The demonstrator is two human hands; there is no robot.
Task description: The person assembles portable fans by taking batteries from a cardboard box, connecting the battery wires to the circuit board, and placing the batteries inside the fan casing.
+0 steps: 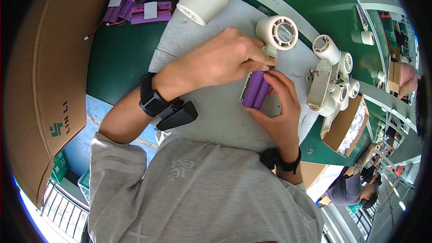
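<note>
In the middle of the work surface lies a white handheld fan (277,32), its round head pointing away from me and its handle opened. A purple two-cell battery pack (254,89) sits at the handle, and my right hand (282,108) grips it between thumb and fingers. My left hand (229,56) reaches across from the left. Its thumb and fingertips pinch together at the pack's upper end, by the fan's neck, where a bit of red shows. Whatever lies between those fingertips is too small and covered to name.
A grey foam mat (202,126) lies under the work on a green table (117,67). More purple battery packs (130,0) with wires are heaped at far left, near another white fan (202,2). Several fan units (321,83) and a cardboard box (344,126) stand right. A large carton (54,63) walls the left.
</note>
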